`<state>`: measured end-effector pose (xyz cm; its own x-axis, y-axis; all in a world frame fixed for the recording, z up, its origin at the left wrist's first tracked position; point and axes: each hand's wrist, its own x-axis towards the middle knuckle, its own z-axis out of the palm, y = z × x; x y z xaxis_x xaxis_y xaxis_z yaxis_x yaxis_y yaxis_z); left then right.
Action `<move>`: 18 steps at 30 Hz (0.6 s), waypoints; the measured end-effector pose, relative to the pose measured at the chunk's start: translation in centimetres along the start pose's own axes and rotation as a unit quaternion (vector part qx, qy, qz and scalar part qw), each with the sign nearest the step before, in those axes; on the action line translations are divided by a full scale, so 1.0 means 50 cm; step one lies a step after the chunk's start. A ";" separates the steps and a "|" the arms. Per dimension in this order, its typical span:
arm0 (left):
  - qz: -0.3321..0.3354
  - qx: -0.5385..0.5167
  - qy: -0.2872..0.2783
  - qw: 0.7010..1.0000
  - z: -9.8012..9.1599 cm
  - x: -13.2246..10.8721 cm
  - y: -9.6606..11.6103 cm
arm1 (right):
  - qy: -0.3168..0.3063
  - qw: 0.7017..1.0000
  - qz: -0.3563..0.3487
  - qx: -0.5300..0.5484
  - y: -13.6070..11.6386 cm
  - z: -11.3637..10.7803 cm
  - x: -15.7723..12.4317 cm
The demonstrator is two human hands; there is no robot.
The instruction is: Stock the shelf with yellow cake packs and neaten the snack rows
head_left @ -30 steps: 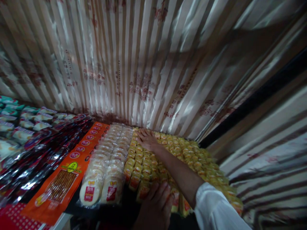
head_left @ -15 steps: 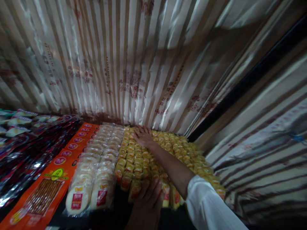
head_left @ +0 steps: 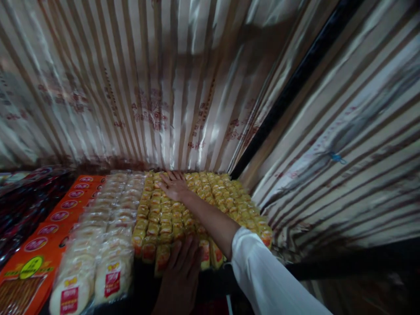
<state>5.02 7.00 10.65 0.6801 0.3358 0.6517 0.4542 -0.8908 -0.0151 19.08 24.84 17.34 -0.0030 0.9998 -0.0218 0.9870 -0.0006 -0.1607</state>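
Note:
Rows of small yellow-wrapped snack packets [head_left: 219,192] stand packed together on a dark shelf. My right hand [head_left: 175,187] reaches across them and lies palm down on the far rows, its fingers spread. Its forearm and white sleeve cover part of the packets. At the front edge, my left hand [head_left: 183,264] rests against the nearest packets with its fingers stretched upward, in shadow. Neither hand visibly grips a packet, though what lies under the palms is hidden.
Left of the yellow packets are two rows of clear-wrapped round white crackers [head_left: 113,262], then orange snack bags [head_left: 49,229] and dark shiny packets [head_left: 29,210]. A striped plastic sheet [head_left: 147,87] hangs behind. A black post [head_left: 282,105] slants at the right.
The view has turned right, so the goods sit further left in the picture. Both hands stay at about the same spots on the yellow packets.

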 end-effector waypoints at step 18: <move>-0.005 -0.034 -0.005 0.999 0.001 -0.002 0.006 | -0.014 0.995 0.093 -0.007 0.109 -0.022 -0.100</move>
<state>5.11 6.71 10.57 0.6817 0.3472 0.6440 0.4213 -0.9059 0.0424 24.65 19.84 17.66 0.1766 0.9812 -0.0782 0.9729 -0.1861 -0.1376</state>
